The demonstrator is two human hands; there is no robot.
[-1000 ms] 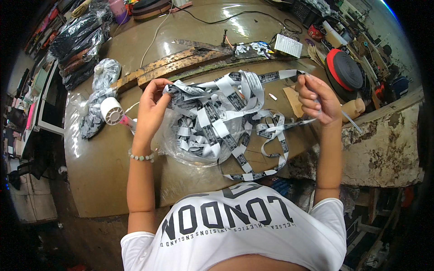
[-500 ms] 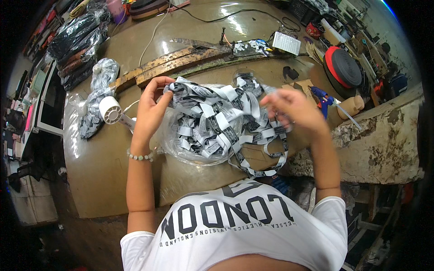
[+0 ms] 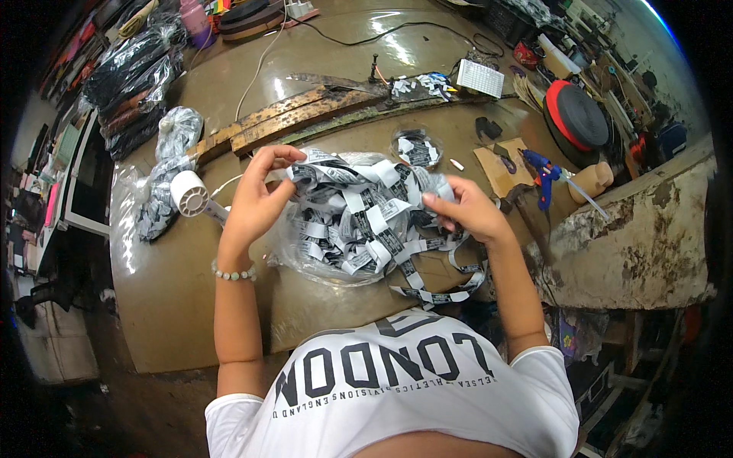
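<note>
A tangled heap of black-and-white label strip (image 3: 355,221) lies in a clear plastic bag (image 3: 313,271) in front of me. My left hand (image 3: 263,183) pinches a bundle of the strip at the heap's upper left. On the right side, my right hand (image 3: 466,206) grips a gathered part of the same strip between thumb and fingers. The bundle stretches between both hands above the heap. One loop of strip trails over the table's near edge on the right. Behind the heap, a round clear container (image 3: 417,146) holds cut labels.
A white handheld fan (image 3: 189,193) stands left of my left hand. Wooden bars (image 3: 305,114) lie across the table behind the heap. To the right are a blue glue gun (image 3: 544,172), a cardboard piece (image 3: 504,164) and rolls of black and red webbing (image 3: 578,114).
My right hand has come inward and down, closer to the heap, bringing strip with it. The round container is now uncovered. My left hand stays nearly in place.
</note>
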